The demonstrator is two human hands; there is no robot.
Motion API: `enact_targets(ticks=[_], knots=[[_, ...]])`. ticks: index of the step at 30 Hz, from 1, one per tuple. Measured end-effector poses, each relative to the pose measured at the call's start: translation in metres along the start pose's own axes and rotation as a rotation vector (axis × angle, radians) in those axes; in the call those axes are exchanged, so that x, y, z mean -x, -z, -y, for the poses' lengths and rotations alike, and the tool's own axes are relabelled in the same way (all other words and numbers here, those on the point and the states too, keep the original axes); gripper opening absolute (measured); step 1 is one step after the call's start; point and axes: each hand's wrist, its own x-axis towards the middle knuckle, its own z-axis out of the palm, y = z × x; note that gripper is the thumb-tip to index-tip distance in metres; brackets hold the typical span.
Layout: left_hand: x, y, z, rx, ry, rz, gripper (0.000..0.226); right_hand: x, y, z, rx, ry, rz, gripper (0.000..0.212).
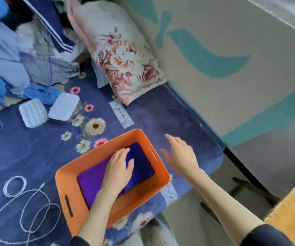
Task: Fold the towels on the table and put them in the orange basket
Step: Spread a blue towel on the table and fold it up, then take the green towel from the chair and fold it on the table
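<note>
The orange basket [72, 176] stands on a blue flowered cover near its front edge. Inside lie two folded towels: a purple towel [91, 181] on the left and a dark blue towel [143, 164] on the right, partly over the purple one. My left hand [119, 167] rests flat inside the basket, palm down on both towels, thumb on the blue one. My right hand [180, 153] hovers just right of the basket, outside its rim, fingers spread and holding nothing.
A white cable [24, 197] loops on the cover left of the basket. Two white plastic containers [49, 110] sit further back. A pile of clothes [10, 59] fills the far left. A floral pillow [123, 55] leans by the wall. The cover's edge drops off right of the basket.
</note>
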Motion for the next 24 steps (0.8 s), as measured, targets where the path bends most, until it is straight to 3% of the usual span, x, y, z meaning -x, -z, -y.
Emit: enact_targets(ticks=[6, 12, 18, 24], knots=[[0.003, 0.016, -0.035, -0.066, -0.334, 0.129, 0.043, 0.086, 0.011, -0.022, -0.098, -0.274, -0.159, 0.06], [0.039, -0.018, -0.099, -0.154, -0.672, 0.384, 0.045, 0.219, -0.015, -0.048, -0.27, -0.68, -0.27, 0.06], [0.126, -0.07, -0.158, -0.202, -1.027, 0.586, 0.045, 0.361, -0.041, -0.049, -0.452, -1.023, -0.47, 0.058], [0.244, -0.109, -0.181, -0.298, -1.358, 0.79, 0.045, 0.497, -0.09, -0.006, -0.598, -1.323, -0.686, 0.056]])
